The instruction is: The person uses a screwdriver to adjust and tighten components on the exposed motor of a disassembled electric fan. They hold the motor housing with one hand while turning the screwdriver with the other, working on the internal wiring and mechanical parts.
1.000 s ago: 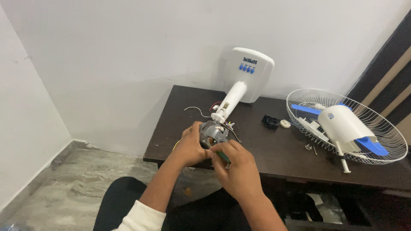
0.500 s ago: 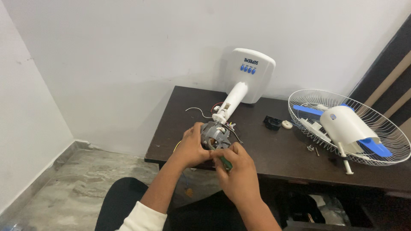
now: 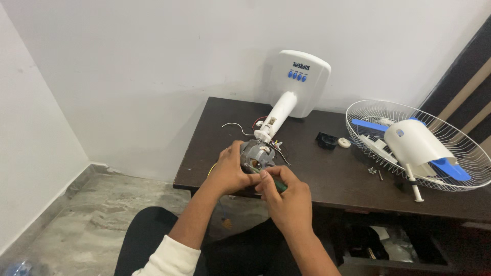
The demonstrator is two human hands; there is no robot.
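Green tool (image 3: pixel 279 185) mostly hidden in right hand (image 3: pixel 287 200)

Our left hand (image 3: pixel 231 175) covers the near side of the grey motor (image 3: pixel 257 156), and our right hand (image 3: pixel 287 200) hides nearly all of the green-handled tool (image 3: pixel 276 185), so we cannot tell what its tip touches. The wire fan guard (image 3: pixel 463 148) is cut off by the right edge, and the white motor cover (image 3: pixel 417 143) lying in it hides much of the blue blades (image 3: pixel 449 168). The small screws (image 3: pixel 373 172) are too tiny for us to count. Beneath the dark table (image 3: pixel 332 179), the clutter stays too dim to make out.
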